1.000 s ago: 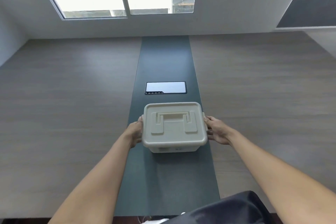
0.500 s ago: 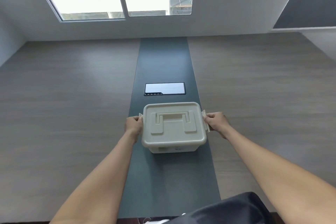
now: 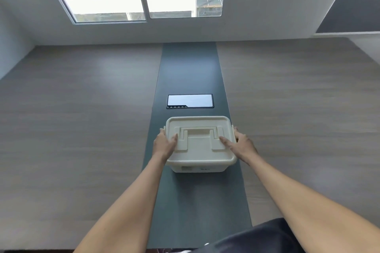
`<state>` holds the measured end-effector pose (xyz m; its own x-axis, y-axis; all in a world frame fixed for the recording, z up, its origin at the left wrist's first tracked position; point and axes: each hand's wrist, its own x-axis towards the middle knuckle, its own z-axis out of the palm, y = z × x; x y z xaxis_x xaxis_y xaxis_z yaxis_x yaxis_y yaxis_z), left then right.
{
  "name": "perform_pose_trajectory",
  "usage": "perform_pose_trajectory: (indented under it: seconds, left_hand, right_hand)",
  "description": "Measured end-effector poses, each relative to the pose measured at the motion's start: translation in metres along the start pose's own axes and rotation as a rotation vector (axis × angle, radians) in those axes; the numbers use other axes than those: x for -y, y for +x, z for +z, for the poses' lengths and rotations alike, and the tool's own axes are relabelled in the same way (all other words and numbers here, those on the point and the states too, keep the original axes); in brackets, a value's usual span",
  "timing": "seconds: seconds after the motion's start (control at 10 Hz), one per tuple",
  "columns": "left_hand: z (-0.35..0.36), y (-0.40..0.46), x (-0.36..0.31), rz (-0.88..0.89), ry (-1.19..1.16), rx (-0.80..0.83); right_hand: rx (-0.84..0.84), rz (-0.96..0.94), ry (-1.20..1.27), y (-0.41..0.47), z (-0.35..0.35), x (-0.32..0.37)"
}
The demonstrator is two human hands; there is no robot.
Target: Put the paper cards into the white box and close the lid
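Observation:
The white box (image 3: 200, 167) stands on the dark strip down the middle of the table, its lid (image 3: 200, 150) on top with a folded-down carry handle. My left hand (image 3: 164, 144) grips the lid's left edge, thumb resting on top, fingers around the side by the left latch. My right hand (image 3: 239, 142) holds the right edge the same way, thumb on the lid. No paper cards are visible; the closed lid hides the inside of the box.
A dark-framed rectangular panel (image 3: 189, 101) is set into the strip just beyond the box. The wood-grain table (image 3: 82, 119) spreads wide on both sides. A window fills the far wall. Dark fabric (image 3: 257, 240) shows at the bottom edge.
Both hands rose from the box's side latches to the lid, and both thumbs now lie on its top. The box stayed in place.

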<state>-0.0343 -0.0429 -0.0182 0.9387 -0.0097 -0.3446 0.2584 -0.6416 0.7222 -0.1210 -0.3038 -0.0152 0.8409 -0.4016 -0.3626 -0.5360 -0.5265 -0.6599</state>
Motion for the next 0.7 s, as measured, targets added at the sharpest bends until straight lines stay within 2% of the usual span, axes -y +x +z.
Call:
perform_pose_trajectory:
  seconds: [0.4,0.5,0.6,0.7]
  left_hand:
    - [-0.015,0.021,-0.007,0.016,-0.127,0.096]
    - [-0.016,0.011,0.004,0.023,-0.217,0.089]
    - [-0.013,-0.012,0.016,-0.008,-0.374,-0.011]
    - [0.001,-0.023,0.045,0.085,-0.315,-0.113]
  right_hand:
    - [0.031,0.006,0.113,0.020,0.001,0.017]
    - [0.069,0.017,0.158,0.016,-0.003,0.013]
    - [-0.013,0.022,0.157,-0.002,-0.004,-0.005]
    - [-0.106,0.035,0.095,-0.020,0.004,-0.023]
